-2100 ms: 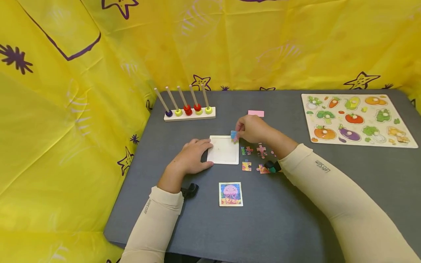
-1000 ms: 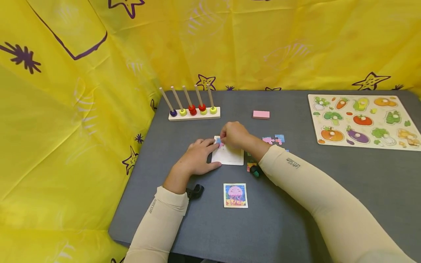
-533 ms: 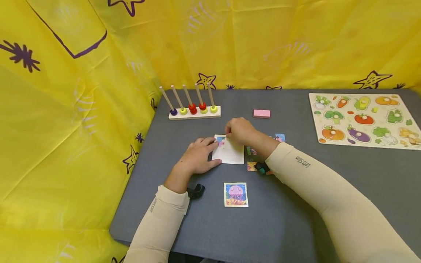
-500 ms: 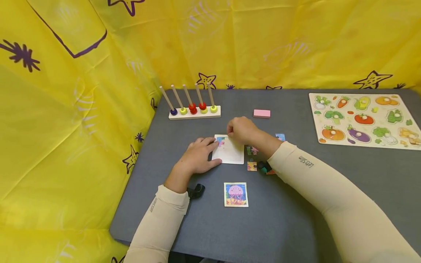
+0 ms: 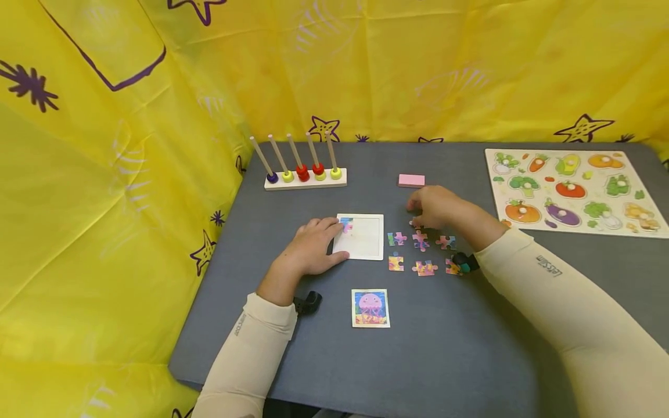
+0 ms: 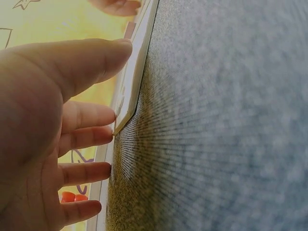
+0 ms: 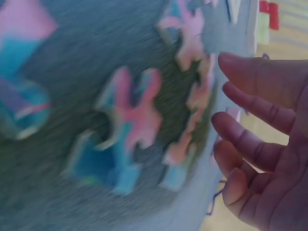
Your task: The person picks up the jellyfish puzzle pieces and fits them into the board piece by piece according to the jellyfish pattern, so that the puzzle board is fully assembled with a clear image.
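Observation:
My left hand (image 5: 308, 248) rests along the left edge of a white square puzzle tray (image 5: 368, 241), thumb and fingertips against the rim. Seen in the left wrist view, the fingers of that hand (image 6: 43, 115) are extended by the tray's edge (image 6: 137, 72). One blue-and-pink jigsaw piece (image 5: 347, 225) lies in the tray's upper left corner. Right of the tray, my right hand (image 5: 439, 207) hovers low over loose jigsaw pieces (image 5: 420, 240), partly hiding some. In the right wrist view its fingers (image 7: 255, 103) are loosely bent, near a pink-and-blue piece (image 7: 197, 103), with nothing between them.
A jellyfish picture card (image 5: 370, 308) lies in front of the tray. Behind stand a peg counting frame (image 5: 305, 183) with coloured rings and a pink block (image 5: 412, 180). At the right lies a vegetable knob-puzzle board (image 5: 575, 191). Yellow cloth (image 5: 366, 69) hangs around the grey table.
My right hand carried a jigsaw piece to the tray's upper left corner and let it go there. It then moved right, back over the loose pieces. The left hand stays on the tray.

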`<move>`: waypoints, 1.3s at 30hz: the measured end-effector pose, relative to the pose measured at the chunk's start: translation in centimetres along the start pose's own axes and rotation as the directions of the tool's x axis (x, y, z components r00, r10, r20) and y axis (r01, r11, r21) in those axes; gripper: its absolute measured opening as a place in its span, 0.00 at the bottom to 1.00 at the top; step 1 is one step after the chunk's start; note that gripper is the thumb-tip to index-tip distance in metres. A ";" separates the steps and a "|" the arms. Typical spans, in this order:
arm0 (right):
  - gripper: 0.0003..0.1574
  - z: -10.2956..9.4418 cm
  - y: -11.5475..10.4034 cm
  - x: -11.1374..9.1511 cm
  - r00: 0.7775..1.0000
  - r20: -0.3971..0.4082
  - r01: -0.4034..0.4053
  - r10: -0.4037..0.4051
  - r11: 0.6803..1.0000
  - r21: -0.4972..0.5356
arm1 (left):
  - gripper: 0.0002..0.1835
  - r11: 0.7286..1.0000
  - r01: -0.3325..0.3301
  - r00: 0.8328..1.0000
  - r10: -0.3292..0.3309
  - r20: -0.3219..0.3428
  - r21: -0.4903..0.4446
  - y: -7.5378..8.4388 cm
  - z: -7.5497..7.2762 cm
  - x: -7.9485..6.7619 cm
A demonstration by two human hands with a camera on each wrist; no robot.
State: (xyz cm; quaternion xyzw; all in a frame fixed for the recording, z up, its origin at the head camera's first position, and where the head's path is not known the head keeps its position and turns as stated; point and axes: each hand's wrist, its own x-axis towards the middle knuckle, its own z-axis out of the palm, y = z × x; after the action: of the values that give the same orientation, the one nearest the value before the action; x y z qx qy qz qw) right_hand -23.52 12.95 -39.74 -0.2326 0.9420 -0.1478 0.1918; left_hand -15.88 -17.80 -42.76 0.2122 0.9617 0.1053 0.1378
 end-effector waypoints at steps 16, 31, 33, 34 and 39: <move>0.10 1.3 1.0 0.2 0.996 -0.083 0.019 -0.015 0.999 0.051 | 0.37 0.996 0.011 0.999 -0.014 0.034 0.089 0.0 -0.3 0.4; 0.02 0.3 -4.1 3.4 0.994 -0.087 0.077 -0.059 0.973 0.216 | 0.36 0.995 -0.007 0.999 0.002 0.052 0.097 0.6 -1.0 0.7; 0.03 0.6 -4.9 4.1 0.995 -0.061 0.086 -0.073 0.967 0.240 | 0.36 0.995 -0.013 0.999 0.008 0.053 0.095 0.6 -1.0 0.8; 0.03 0.7 -5.2 4.4 0.996 -0.047 0.086 -0.076 0.966 0.245 | 0.35 0.996 -0.015 0.999 0.010 0.053 0.094 0.7 -1.1 0.8; 0.03 1.5 -6.4 5.8 0.997 0.009 0.066 -0.070 0.962 0.267 | 0.36 0.995 -0.035 0.998 0.031 0.046 0.090 0.7 -1.1 1.1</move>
State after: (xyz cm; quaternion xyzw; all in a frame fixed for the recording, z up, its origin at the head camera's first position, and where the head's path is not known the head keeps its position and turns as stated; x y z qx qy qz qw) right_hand -25.18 4.41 -40.42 -0.2382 0.9033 -0.2774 0.2245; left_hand -16.91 -16.89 -41.81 0.2363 0.9586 0.0590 0.1474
